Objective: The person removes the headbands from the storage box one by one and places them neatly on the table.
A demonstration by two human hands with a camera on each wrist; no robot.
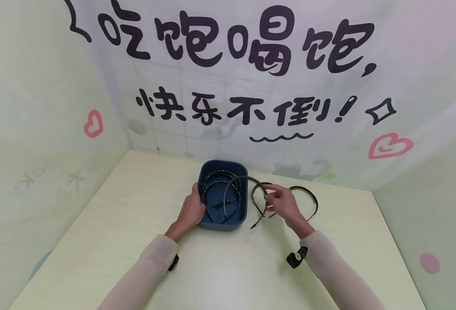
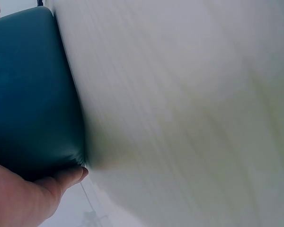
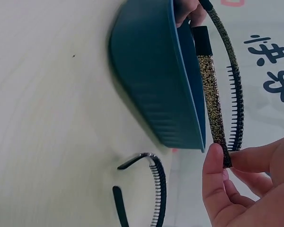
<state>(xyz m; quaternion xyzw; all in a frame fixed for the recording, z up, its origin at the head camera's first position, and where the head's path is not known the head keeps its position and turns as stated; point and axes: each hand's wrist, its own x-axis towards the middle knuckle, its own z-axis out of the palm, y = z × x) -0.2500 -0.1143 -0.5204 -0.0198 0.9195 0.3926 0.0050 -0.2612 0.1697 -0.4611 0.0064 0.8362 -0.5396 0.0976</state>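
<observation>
Our right hand [image 1: 284, 204] pinches a glittery gold-and-black toothed headband [image 3: 210, 94] between thumb and fingers. We see its black tips and inner teeth in the right wrist view; the upper tip is cut off at the frame edge. From the head view it arches across the right rim of a blue plastic bin [image 1: 222, 227], one end over the bin, the other outside. Left hand [image 1: 192, 209] grips the bin's left wall; some of its fingers are hidden, and its own wrist view crops hand and bin. Inside the bin, several overlapping headbands [image 1: 221, 172]; we can't count them reliably. Right of the bin, a black toothed headband [image 1: 316, 202] and another headband [image 1: 253, 200] lie on the pale surface [image 1: 228, 267], both partly blocked by the right hand. A black wrist device [image 1: 297, 257] shows below the right sleeve [image 1: 340, 271]; the left one is mostly hidden.
</observation>
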